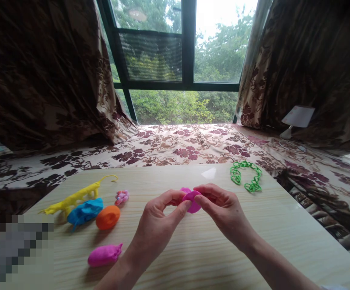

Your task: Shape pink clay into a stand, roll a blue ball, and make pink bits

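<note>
Between both hands, above the middle of the table, is a flattened piece of pink modelling clay (pixel 195 204), with a round disc facing me and more pink showing behind it. My left hand (pixel 164 213) pinches its left edge between thumb and fingers. On the other side, my right hand (pixel 223 207) grips the upper right edge the same way. Nearest my left forearm lies a pink clay roll (pixel 104 255) with a ragged end. Beyond it are an orange clay lump (pixel 108 217), a blue clay lump (pixel 85 212) and a yellow clay animal-like figure (pixel 75 198).
A small pink-and-white clay cluster (pixel 122 197) sits left of my hands. A green clay chain (pixel 247 173) curves at the table's back right. The pale wooden table (pixel 271 241) meets a floral-covered ledge (pixel 187 147). A white lamp (pixel 298 117) stands at the right.
</note>
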`<state>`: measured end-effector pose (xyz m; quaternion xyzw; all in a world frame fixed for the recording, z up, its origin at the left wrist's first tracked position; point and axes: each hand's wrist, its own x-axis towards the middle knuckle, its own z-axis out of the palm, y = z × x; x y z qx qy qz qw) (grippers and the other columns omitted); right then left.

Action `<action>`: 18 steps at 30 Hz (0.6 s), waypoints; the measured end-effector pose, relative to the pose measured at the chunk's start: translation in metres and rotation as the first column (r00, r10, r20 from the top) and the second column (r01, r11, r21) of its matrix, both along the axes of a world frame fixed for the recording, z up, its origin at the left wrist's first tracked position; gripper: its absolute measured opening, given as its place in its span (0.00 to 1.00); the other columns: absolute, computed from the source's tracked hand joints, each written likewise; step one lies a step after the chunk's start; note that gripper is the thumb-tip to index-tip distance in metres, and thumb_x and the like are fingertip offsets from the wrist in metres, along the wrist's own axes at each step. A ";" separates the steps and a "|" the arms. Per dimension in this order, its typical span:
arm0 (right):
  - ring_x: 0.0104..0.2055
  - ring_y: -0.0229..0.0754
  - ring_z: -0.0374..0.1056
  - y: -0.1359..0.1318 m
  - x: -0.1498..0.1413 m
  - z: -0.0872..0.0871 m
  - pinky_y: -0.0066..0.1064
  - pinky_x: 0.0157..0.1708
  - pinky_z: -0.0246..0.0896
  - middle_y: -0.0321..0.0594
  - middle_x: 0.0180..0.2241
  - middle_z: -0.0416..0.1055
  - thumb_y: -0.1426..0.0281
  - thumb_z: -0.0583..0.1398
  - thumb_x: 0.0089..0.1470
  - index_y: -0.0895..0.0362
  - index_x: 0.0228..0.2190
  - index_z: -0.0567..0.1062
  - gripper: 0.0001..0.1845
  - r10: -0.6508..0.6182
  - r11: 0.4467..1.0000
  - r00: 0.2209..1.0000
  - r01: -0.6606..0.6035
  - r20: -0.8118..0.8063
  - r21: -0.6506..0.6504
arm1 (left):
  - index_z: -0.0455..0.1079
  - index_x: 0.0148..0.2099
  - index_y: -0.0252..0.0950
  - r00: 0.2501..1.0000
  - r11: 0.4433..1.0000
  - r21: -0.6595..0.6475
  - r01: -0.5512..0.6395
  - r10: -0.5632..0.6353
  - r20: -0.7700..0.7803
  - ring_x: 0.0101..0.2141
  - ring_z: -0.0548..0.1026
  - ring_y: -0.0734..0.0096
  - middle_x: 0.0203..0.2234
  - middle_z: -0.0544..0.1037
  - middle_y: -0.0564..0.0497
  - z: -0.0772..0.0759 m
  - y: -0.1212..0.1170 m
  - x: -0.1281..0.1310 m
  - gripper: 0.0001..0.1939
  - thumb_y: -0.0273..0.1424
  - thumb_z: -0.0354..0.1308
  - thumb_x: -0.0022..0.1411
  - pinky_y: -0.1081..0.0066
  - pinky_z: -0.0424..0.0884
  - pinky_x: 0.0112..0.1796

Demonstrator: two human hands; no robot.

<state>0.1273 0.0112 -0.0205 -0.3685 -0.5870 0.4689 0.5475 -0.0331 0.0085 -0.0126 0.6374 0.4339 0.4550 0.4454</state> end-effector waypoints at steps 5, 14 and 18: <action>0.32 0.38 0.66 -0.001 0.000 0.002 0.29 0.33 0.63 0.39 0.31 0.70 0.65 0.59 0.51 0.57 0.32 0.76 0.10 -0.023 0.998 0.999 0.020 0.048 0.052 | 0.73 0.42 0.39 0.994 0.997 -0.063 -0.054 0.059 0.091 0.37 0.74 0.64 0.35 0.78 0.50 -0.004 -0.002 0.004 0.13 0.31 0.60 0.51 0.67 0.67 0.41; 0.31 0.38 0.64 -0.001 0.002 0.000 0.28 0.31 0.60 0.39 0.29 0.68 0.66 0.58 0.52 0.58 0.32 0.76 0.09 -0.039 0.996 0.990 0.028 0.133 0.084 | 0.72 0.40 0.37 0.998 0.997 -0.071 -0.034 0.038 0.054 0.36 0.74 0.65 0.32 0.77 0.50 -0.005 -0.002 0.004 0.11 0.34 0.57 0.54 0.69 0.68 0.40; 0.34 0.38 0.65 -0.005 0.001 0.004 0.29 0.34 0.60 0.39 0.30 0.68 0.67 0.54 0.56 0.57 0.33 0.77 0.12 -0.005 0.995 0.983 -0.013 0.181 0.099 | 0.72 0.40 0.37 0.999 0.999 -0.036 -0.038 0.038 0.017 0.35 0.73 0.67 0.32 0.77 0.51 -0.003 -0.002 0.003 0.10 0.33 0.56 0.55 0.71 0.68 0.38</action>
